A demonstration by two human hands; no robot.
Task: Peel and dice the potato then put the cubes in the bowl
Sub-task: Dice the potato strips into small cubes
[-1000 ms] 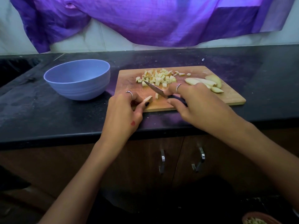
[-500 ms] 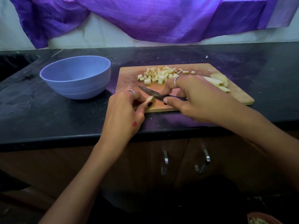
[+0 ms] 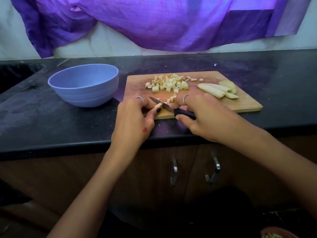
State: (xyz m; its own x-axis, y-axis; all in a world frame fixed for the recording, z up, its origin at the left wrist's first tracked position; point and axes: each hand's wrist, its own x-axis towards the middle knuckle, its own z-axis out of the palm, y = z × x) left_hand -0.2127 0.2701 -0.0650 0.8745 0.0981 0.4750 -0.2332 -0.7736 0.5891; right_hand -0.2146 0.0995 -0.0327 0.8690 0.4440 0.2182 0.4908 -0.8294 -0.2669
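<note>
The blue bowl stands on the dark surface, just left of the wooden cutting board and apart from it; what can be seen of its inside holds nothing. At the bottom right corner of the view a reddish dish peeks in with pale scraps in it, too cut off to name.

On the board the potato is in three lots. A heap of small pale cubes lies toward the far side, loosely spread, some with a yellowish tint. A couple more cubes sit apart from the heap, nearer the hands. To the right lie long peeled slices, pale and stacked partly over each other, well clear of the knife.

The left hand pinches a short potato strip at the near edge of the board, its grip narrow, thumb and fingertips curled round the piece; the thumbnail is dark. The right hand has its grip closed round the dark handle of a small knife, forefinger stretched forward along the top. The blade slants toward the left and far side, and its edge meets the strip right beside the left thumb.

Each hand wears a ring. A purple cloth hangs on the wall behind the surface.
</note>
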